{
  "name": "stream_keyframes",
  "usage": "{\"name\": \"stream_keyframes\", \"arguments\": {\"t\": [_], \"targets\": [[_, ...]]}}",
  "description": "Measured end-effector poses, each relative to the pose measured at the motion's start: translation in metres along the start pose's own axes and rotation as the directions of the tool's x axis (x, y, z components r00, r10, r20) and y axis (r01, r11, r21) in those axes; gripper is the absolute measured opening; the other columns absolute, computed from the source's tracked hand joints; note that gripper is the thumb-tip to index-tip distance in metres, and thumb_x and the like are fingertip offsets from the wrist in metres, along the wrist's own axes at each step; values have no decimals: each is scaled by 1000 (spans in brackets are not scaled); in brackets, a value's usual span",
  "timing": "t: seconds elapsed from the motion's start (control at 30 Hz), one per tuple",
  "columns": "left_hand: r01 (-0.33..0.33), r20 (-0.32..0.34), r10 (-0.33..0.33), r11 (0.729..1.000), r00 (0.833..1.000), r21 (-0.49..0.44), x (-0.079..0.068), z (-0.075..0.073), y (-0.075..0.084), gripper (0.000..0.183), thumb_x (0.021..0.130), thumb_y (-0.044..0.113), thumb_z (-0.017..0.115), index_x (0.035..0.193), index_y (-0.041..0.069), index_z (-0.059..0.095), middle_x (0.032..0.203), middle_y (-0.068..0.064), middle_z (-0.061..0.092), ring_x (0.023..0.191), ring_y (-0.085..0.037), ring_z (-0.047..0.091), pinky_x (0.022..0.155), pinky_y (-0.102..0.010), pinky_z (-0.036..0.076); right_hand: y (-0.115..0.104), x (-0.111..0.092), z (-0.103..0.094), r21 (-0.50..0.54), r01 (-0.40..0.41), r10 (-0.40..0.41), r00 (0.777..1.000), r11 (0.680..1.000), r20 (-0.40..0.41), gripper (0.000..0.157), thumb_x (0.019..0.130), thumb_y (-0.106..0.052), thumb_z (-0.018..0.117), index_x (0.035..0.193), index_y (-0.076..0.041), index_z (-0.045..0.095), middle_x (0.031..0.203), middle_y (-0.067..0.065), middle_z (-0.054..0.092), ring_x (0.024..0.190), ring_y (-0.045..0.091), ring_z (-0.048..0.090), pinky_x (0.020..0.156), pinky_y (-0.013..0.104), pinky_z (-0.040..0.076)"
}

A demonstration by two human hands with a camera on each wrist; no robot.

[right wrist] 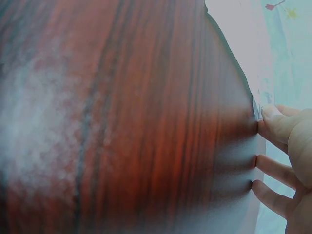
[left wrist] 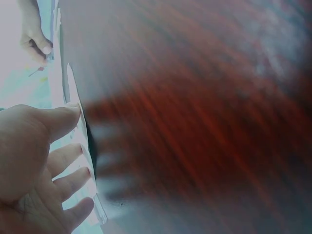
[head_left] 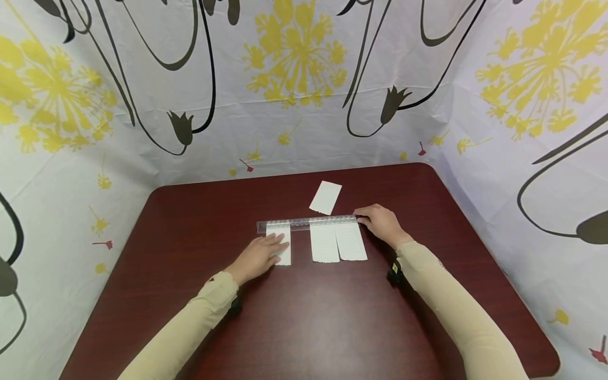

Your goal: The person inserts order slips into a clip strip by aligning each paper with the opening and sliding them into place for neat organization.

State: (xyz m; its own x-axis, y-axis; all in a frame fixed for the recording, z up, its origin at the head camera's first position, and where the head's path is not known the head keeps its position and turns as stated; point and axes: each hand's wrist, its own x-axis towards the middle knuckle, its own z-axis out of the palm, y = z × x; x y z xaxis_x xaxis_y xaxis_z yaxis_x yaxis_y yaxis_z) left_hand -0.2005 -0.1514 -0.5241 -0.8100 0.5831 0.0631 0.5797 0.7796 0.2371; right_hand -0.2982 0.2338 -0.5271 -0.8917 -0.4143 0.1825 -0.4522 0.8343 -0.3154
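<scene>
A clear ruler lies crosswise on the table over the top edges of three white paper strips. My right hand pinches the ruler's right end between thumb and fingers; in the right wrist view, other fingertips touch the tabletop. On the left strip rests my left hand, its fingers fairly straight and spread just below the ruler. The left wrist view shows the left thumb at that strip's edge. Side by side under the ruler's right half lie the middle strip and the right strip, both with ragged lower edges.
A fourth loose paper piece lies beyond the ruler. The dark red-brown table has rounded corners and a glossy patch near me. Patterned white cloth with yellow flowers hangs behind it and on both sides.
</scene>
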Motion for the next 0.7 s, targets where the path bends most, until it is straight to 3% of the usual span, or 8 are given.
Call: {"name": "stream_keyframes", "arguments": {"t": [0.37,0.7], "targets": [[5,4,-5,1000,1000,-11,0,1,1,47,97,21,62,143,14,54,153,-11,47,143,-36,44,115,-56,38,6,1,1,6,4,-4,1000,1000,15,34,95,-23,66,128,-16,68,126,9,71,118,33,63,94,54,53],[11,9,-11,1000,1000,-4,0,0,0,47,98,22,61,143,15,54,153,-10,47,144,-34,43,116,-55,37,10,-1,-1,82,4,-4,1000,997,-4,32,93,-23,69,123,-13,71,122,12,72,113,33,66,96,52,53]]}}
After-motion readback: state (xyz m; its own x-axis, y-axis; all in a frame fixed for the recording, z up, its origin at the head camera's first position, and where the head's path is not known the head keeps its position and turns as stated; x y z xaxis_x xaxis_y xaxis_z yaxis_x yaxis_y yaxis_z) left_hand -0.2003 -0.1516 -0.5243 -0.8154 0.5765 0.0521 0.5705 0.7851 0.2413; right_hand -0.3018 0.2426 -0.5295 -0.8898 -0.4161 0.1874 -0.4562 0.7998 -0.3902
